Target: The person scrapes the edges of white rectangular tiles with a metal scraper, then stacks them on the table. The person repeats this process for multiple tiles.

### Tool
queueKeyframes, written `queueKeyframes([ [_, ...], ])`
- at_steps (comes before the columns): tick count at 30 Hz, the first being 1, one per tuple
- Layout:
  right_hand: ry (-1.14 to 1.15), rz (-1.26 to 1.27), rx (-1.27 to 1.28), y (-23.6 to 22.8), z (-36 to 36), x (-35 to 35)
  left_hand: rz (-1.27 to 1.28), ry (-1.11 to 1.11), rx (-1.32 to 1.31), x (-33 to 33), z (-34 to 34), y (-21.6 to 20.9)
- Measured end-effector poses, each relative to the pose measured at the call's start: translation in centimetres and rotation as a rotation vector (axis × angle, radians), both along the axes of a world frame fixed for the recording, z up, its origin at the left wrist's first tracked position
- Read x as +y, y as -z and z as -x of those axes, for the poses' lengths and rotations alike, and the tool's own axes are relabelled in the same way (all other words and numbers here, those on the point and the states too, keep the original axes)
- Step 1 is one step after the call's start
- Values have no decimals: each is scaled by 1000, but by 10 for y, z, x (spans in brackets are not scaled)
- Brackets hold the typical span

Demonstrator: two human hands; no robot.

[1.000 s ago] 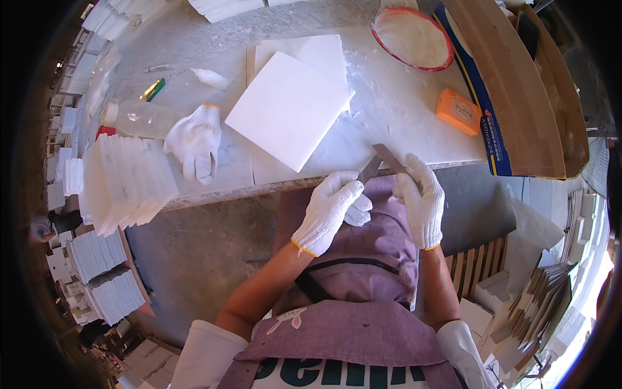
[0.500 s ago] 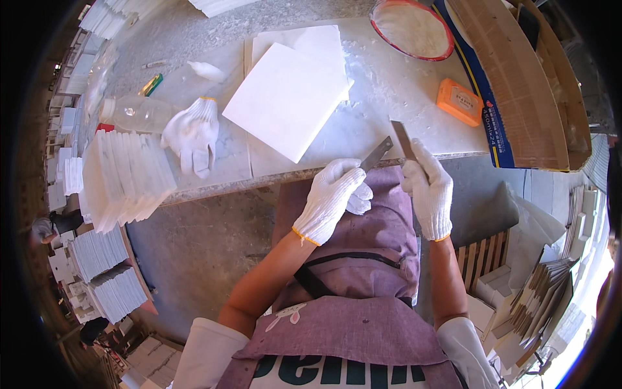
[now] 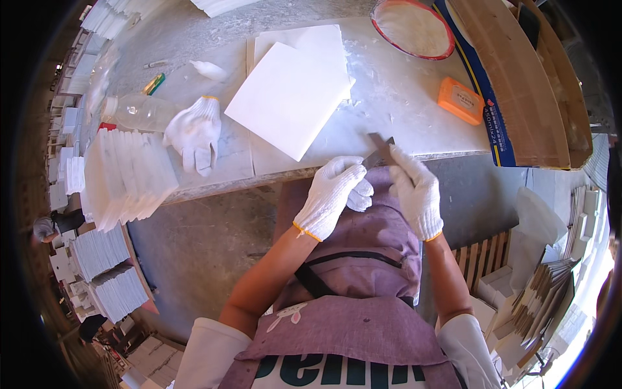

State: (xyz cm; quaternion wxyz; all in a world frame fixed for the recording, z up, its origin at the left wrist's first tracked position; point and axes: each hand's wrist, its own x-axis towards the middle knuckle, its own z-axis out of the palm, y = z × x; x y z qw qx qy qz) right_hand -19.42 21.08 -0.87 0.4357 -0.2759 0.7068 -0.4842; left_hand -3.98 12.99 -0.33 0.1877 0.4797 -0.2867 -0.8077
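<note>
From where I steer, the right hand (image 3: 418, 201) has a passage forward over the bare stretch of desk (image 3: 395, 97) between the white sheets (image 3: 288, 100) and the orange box (image 3: 460, 100), bounded farther out by the red-rimmed dish (image 3: 414, 29) and the cardboard box (image 3: 512, 78). Leftward, my left hand (image 3: 332, 194) would meet the spare glove (image 3: 197, 133), clear bottle (image 3: 139, 111) and slab stack (image 3: 129, 175), while thin metal strips (image 3: 372, 157) obstruct the gap between both hands.

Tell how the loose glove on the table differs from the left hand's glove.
The loose glove lies on the table; the worn glove covers the left hand, which holds a metal blade. The loose glove's cuff is at its far end; the worn glove's, at its near end. Both are white, with yellow-edged cuffs.
</note>
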Motion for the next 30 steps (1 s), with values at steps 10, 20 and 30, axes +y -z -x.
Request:
queueKeyframes([
  [10,-121,35,87,3,-6,11,13,11,-11,-2,0,2],
  [20,221,130,-33,-3,9,13,1926,244,-750,-1,-1,8],
  [30,30,43,23,2,4,12,1972,394,-837,2,-2,15],
])
